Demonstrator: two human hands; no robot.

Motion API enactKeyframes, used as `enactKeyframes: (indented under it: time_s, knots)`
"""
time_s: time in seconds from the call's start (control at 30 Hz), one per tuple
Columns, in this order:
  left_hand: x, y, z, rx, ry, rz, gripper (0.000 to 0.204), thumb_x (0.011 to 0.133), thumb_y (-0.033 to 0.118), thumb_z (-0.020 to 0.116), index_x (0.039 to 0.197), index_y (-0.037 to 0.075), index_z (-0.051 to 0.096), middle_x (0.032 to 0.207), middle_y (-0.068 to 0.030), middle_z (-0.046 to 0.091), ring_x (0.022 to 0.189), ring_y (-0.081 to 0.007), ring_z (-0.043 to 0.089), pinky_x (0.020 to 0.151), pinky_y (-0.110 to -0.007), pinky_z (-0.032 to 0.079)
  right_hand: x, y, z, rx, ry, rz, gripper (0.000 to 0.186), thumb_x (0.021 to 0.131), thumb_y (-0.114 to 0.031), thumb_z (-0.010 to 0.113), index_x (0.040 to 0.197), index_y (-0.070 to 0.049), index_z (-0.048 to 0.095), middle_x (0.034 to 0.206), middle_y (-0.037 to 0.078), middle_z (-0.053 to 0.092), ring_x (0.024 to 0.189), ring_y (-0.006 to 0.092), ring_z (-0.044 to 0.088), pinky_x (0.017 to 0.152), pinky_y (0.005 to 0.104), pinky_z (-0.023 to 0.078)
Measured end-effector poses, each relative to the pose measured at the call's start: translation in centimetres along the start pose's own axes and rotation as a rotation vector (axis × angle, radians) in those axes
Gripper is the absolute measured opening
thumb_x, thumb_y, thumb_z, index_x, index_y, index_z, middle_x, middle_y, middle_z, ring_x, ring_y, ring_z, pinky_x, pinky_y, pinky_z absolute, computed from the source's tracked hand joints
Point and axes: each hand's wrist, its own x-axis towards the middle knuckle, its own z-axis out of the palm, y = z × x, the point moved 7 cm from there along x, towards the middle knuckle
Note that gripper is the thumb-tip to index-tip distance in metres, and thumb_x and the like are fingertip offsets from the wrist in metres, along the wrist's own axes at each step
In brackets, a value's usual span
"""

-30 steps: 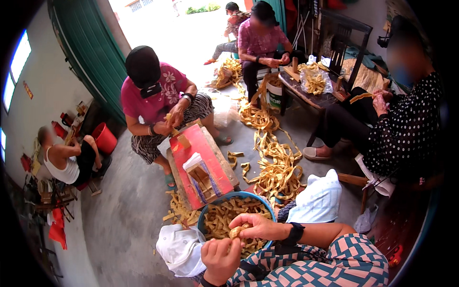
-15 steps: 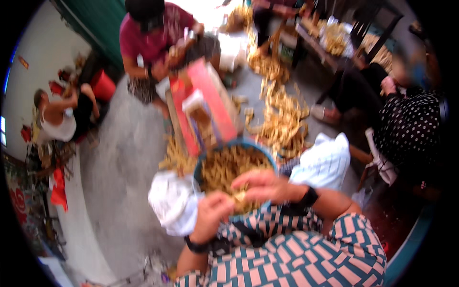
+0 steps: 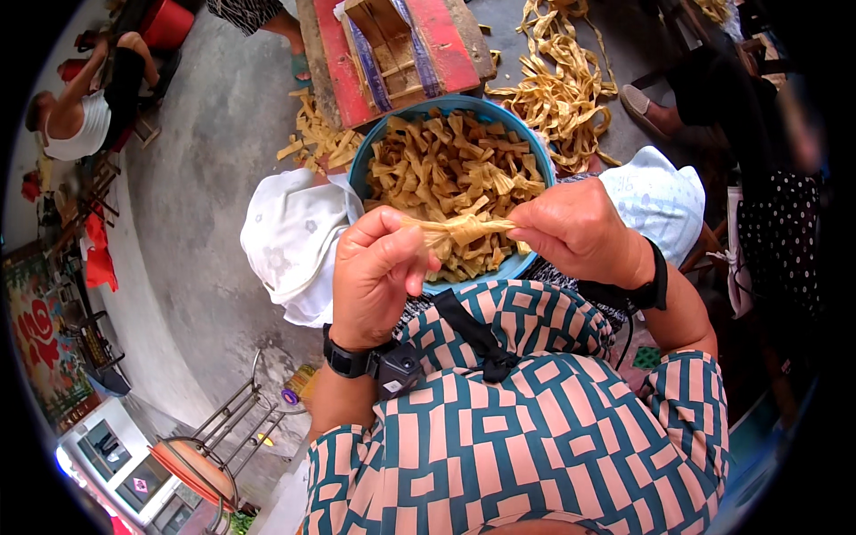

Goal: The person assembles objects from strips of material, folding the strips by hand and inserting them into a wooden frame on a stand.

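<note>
A yellow strip with a knot (image 3: 468, 230) is stretched between my hands, over a blue basin (image 3: 360, 156) heaped with short knotted yellow pieces (image 3: 441, 156). My left hand (image 3: 374, 272) pinches the left end of the strip, its lower fingers curled. My right hand (image 3: 575, 232) grips the right end between thumb and bent forefinger. White cloth (image 3: 290, 241) lies over my left knee and light-blue cloth (image 3: 655, 196) over my right knee. Black bands are on both wrists.
Beyond the basin stands a red board (image 3: 330, 58) with a wooden block device (image 3: 383, 49). Loose strips (image 3: 553, 107) cover the floor right of it. Seated people (image 3: 76, 125) are left and right (image 3: 767, 196). A metal stool (image 3: 196, 468) stands lower left.
The view has swung down towards my lap, so the other people sit higher or out of frame. My hands have drawn apart sideways, exposing the knotted strip stretched between them.
</note>
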Motion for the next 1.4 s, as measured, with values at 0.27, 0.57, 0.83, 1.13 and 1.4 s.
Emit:
enactKeyframes:
  time_s: [0.27,0.57,0.83,1.13,1.4]
  knots:
    - [0.9,3.7,0.1,0.985,0.007,0.442,0.026,0.097,0.014,0.066,0.120,0.002,0.066,0.111,-0.0106,0.071,0.102,-0.0238,0.067,0.091,-0.034,0.051,0.6,0.0,1.0,-0.281,-0.023,-0.129,0.010,0.077,-0.009,0.072,0.084,-0.009,0.065,0.060,0.003,0.057,0.057,0.0211,0.064,0.049,0.0342,0.050]
    - [-2.0,0.7,5.2,1.643,-0.541,0.624,0.020,0.076,0.014,0.071,0.094,0.008,0.063,0.083,-0.0077,0.056,0.085,-0.0292,0.060,0.091,-0.044,0.049,-1.2,-1.7,3.2,-0.123,-0.362,-0.169,0.008,0.080,-0.014,0.064,0.083,-0.009,0.058,0.065,0.003,0.059,0.061,0.0198,0.067,0.050,0.0338,0.051]
    - [2.3,4.4,2.8,1.492,-0.301,0.511,0.021,0.084,0.005,0.073,0.104,0.006,0.068,0.084,-0.0112,0.062,0.081,-0.0325,0.060,0.073,-0.041,0.049,1.8,2.6,1.5,-0.181,-0.200,-0.089,0.009,0.087,-0.011,0.065,0.095,-0.009,0.061,0.070,0.004,0.057,0.060,0.0212,0.064,0.050,0.0355,0.050]
    - [12.3,14.0,1.1,1.130,0.145,0.537,0.012,0.099,0.012,0.064,0.100,0.001,0.069,0.080,-0.0106,0.067,0.066,-0.0175,0.065,0.061,-0.031,0.049,15.1,7.3,-2.5,-0.343,0.183,-0.141,0.005,0.090,-0.010,0.063,0.091,-0.009,0.058,0.073,0.009,0.060,0.066,0.0303,0.067,0.053,0.0408,0.051]
    - [14.6,12.7,-2.1,1.037,0.147,0.451,0.019,0.103,0.014,0.061,0.111,-0.001,0.069,0.085,0.0025,0.064,0.074,-0.0051,0.055,0.065,-0.022,0.045,16.6,10.9,-0.4,-0.367,0.072,-0.116,0.006,0.090,-0.010,0.063,0.093,-0.009,0.057,0.073,0.012,0.062,0.068,0.0356,0.066,0.056,0.0435,0.052]
